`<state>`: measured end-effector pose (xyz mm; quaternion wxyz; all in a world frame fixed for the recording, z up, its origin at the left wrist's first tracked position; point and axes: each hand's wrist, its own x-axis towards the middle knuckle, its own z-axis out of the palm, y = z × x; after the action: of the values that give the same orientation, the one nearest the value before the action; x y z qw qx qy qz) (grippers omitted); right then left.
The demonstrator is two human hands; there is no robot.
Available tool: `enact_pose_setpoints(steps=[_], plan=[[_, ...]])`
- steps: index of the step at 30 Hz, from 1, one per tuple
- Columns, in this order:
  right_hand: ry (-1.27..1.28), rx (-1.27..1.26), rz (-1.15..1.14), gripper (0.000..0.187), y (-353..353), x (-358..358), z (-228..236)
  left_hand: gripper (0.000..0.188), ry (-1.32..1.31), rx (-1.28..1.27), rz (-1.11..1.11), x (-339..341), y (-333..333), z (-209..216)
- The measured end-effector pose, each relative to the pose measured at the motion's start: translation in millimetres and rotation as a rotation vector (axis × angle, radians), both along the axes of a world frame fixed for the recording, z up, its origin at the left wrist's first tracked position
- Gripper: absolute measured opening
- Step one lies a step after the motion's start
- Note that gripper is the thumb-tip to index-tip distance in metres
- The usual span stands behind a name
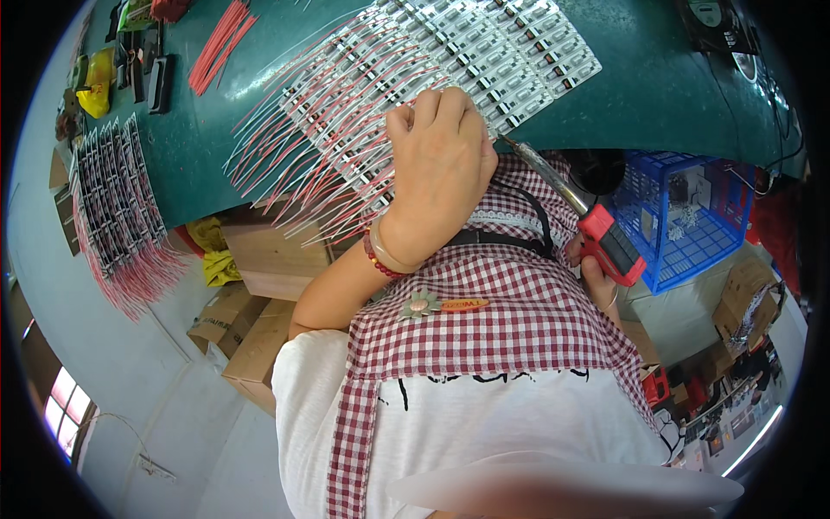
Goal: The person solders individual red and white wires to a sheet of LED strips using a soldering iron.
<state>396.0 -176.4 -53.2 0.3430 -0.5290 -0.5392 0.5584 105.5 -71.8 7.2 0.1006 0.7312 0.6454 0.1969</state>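
Observation:
My left hand (441, 160) is closed over the near edge of a silvery-white panel (549, 65) made up of rows of small parts. Whatever its fingers pinch is hidden beneath the hand. Thin red and white wires (303, 143) fan out from the panel's left rows, while the right rows carry none. My right hand (596, 278) grips the red and black handle of a soldering iron (612, 245), held low in front of my checked apron. The iron's metal tip points up and left, close beside my left fingers at the panel edge.
Loose red wires (220, 48) lie on the green table (207, 143). A second wired panel (117, 195) hangs over its left edge, near black-handled tools (159, 85) and a yellow item (98, 84). Below are cardboard boxes (268, 251) and a blue plastic crate (692, 251). A black device (716, 26) with cables sits far right.

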Motion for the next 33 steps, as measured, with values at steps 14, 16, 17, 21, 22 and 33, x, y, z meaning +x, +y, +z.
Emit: enact_pose_setpoints(steps=[14,16,17,21,22,33], plan=[[0.366,-0.190,-0.130,0.066,26,-20,30,0.014,0.031,-0.028,-0.019,-2,0,1],[0.705,-0.066,-0.132,0.063,69,-32,37,0.015,0.062,-0.001,-0.044,-4,-4,-3],[0.907,-0.064,-0.108,0.059,92,-34,32,0.015,0.061,0.009,-0.040,-5,-5,-3],[1.118,-0.184,-0.187,0.046,173,-57,48,0.016,0.099,-0.002,-0.087,-7,-6,1],[1.202,-0.219,-0.096,0.044,186,-59,48,0.016,0.100,-0.004,-0.116,-7,-7,5],[1.277,-0.427,-0.157,0.037,136,-92,34,0.017,0.163,-0.243,-0.232,-64,7,52]])
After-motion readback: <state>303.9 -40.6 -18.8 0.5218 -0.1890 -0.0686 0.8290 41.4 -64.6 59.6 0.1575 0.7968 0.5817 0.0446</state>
